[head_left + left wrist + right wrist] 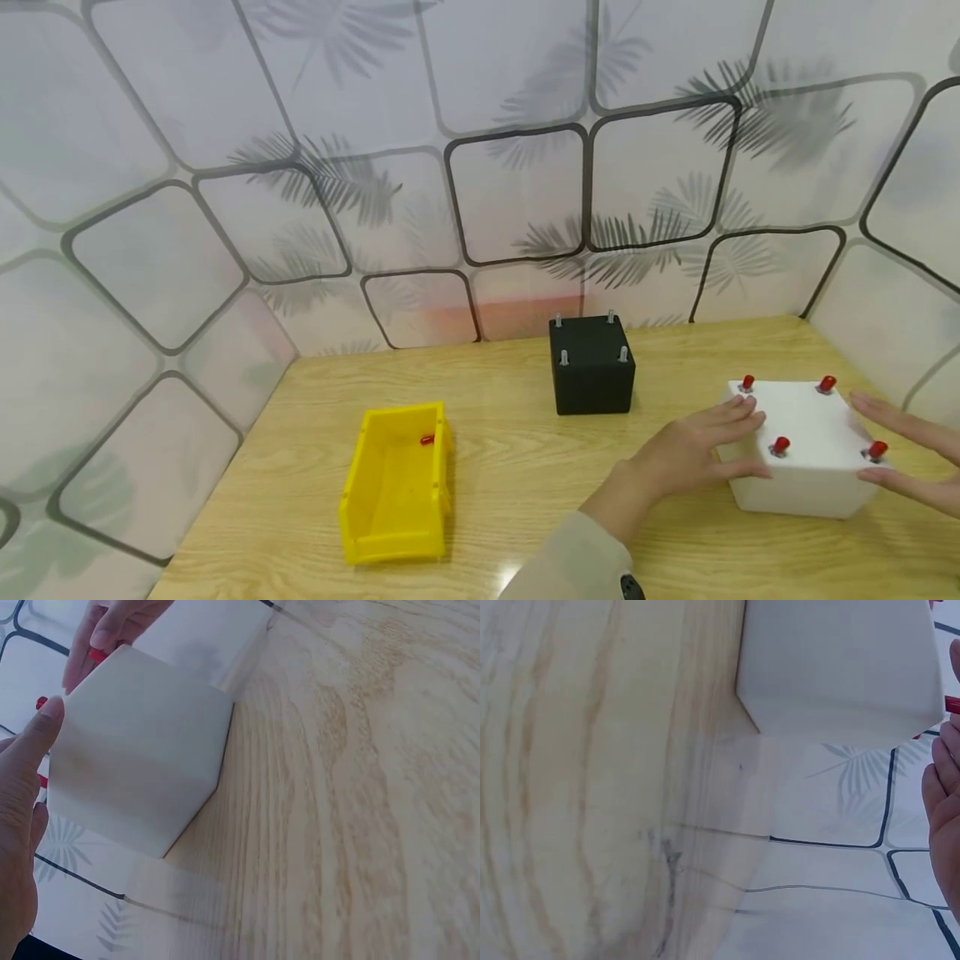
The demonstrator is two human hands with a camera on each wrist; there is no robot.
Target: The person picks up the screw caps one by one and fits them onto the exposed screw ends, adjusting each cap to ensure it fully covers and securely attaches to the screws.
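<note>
A white box stands on the table at the right in the head view, with a red-capped post at each corner of its top. My left hand is at its left side, fingers extended over the top edge and thumb along the near left corner. On the opposite side my right hand has its fingers and thumb spread, tips right at the box's right edge. In the left wrist view the left thumb lies at the box's upper edge, near a red cap. The right wrist view shows only part of the right hand.
A black box with bare metal posts at its top corners stands near the back of the table. To the left is a yellow bin holding a small red piece. Patterned walls border the table.
</note>
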